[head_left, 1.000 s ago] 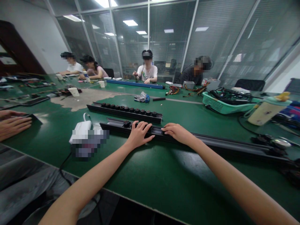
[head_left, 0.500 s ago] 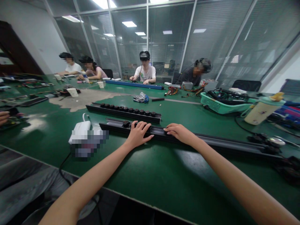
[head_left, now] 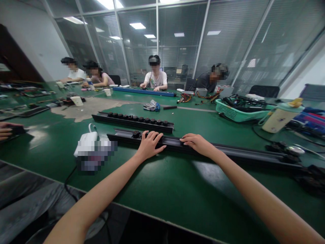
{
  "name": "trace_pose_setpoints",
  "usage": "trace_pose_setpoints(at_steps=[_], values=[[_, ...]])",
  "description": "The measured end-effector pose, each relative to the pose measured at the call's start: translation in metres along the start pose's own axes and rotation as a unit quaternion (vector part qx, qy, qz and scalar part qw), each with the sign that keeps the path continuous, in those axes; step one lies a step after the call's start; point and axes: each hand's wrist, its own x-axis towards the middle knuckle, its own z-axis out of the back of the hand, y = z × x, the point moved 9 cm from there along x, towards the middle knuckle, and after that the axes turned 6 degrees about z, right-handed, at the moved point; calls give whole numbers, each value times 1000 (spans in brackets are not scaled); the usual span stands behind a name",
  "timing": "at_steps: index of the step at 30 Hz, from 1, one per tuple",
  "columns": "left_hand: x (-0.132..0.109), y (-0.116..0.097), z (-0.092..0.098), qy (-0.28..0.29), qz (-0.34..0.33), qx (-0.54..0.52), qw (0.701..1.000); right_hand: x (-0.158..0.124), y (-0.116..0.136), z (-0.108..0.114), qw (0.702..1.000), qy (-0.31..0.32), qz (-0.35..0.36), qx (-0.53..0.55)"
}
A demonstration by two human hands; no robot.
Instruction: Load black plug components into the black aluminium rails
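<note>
A long black channel rail (head_left: pixel 236 153) lies across the table in front of me. My left hand (head_left: pixel 150 146) rests over its left part, fingers spread across the top and thumb apart near the front wall. Dark pieces under those fingers are mostly hidden. Farther right, my right hand (head_left: pixel 196 143) has its fingertips closed on a small black block (head_left: pixel 182 142) inside the channel, largely covered by the fingers. Another black block (head_left: pixel 136 134) sits in the rail left of my left hand. Behind lies a shorter black rail (head_left: pixel 132 122) holding a row of several similar blocks.
A white device (head_left: pixel 86 142) with a cable stands at left. Loose black parts (head_left: pixel 311 178), a cream bottle (head_left: pixel 281 117) and a green basket (head_left: pixel 236 112) are at right. A grey-blue glove (head_left: pixel 151 106) lies beyond the rails. Co-workers sit across the table; a neighbour's hand (head_left: pixel 5 131) is at far left.
My right hand has slid slightly right along the rail with the small black block. My left hand stays in place. At far left, the neighbour's hand has moved right with a dark object.
</note>
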Motion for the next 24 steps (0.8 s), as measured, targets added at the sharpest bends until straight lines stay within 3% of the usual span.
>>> trace_pose_setpoints(at_steps=[17, 24], values=[[1, 1, -1, 7, -1, -6, 1000, -17, -2, 4, 999, -44, -7, 2], [2, -1, 0, 12, -4, -7, 1000, -36, 3, -6, 984, -121, -102, -85]])
